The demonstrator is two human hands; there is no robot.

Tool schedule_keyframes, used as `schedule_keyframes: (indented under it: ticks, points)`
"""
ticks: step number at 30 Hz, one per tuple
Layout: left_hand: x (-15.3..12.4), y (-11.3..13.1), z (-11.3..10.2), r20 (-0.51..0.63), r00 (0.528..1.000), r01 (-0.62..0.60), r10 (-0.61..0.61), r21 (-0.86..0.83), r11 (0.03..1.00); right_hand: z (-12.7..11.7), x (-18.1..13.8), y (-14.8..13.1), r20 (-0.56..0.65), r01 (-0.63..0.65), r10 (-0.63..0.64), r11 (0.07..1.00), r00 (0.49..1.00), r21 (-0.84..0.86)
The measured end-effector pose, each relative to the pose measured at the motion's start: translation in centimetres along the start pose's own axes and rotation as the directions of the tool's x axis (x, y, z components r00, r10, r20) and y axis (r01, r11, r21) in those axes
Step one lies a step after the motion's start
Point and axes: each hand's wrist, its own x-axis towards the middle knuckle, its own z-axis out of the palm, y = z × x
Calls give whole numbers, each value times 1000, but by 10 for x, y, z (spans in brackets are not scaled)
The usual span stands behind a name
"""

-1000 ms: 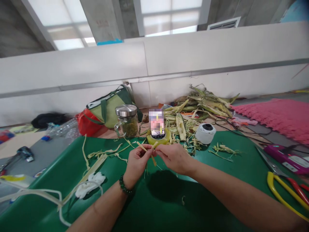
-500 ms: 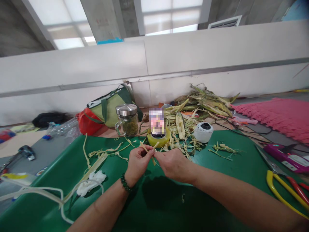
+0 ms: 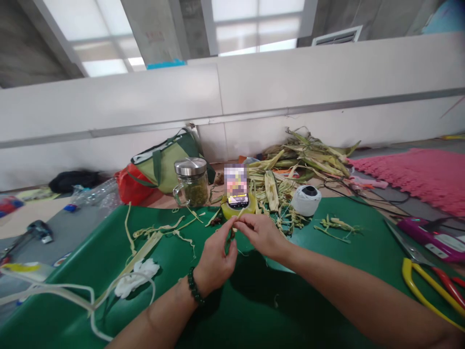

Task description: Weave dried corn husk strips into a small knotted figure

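My left hand (image 3: 217,256) and my right hand (image 3: 260,234) meet over the green mat (image 3: 254,310), fingertips pinched together on a small piece of dried husk strip (image 3: 236,223). The left wrist wears a dark bead bracelet (image 3: 195,292). Just beyond the fingers a phone (image 3: 237,190) stands in a yellow holder (image 3: 240,209). Loose pale husk strips (image 3: 160,231) lie on the mat to the left of the left hand.
A heap of corn husks (image 3: 301,162) lies behind the mat, a white tape roll (image 3: 307,199) beside it. A lidded glass jar (image 3: 191,182) and a green bag (image 3: 165,160) stand at the back left. Yellow and red-handled scissors (image 3: 428,276) lie at the right edge. A pink rug (image 3: 417,174) is far right.
The left hand has turned, its back now towards me, and both hands have shifted slightly forward towards the phone. The longer strip ends seen sticking out earlier are now hidden.
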Motion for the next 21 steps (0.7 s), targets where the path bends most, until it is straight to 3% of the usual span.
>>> schedule_keyframes:
  ticks: [8,11,16,21]
  points:
    - [-12,-3,6,177,983,-70,53,93,993,-2,14,12,153,-237,192,895,969,379]
    - [-11,-2,6,200,977,-87,67,94,992,-2,15,15,154,-277,239,907,959,316]
    - [-1,-2,-1,167,986,10,-24,85,996,-2,14,18,211,-261,226,953,951,156]
    - [5,-8,-10,196,980,-69,20,242,968,-5,14,16,264,-240,216,969,940,61]
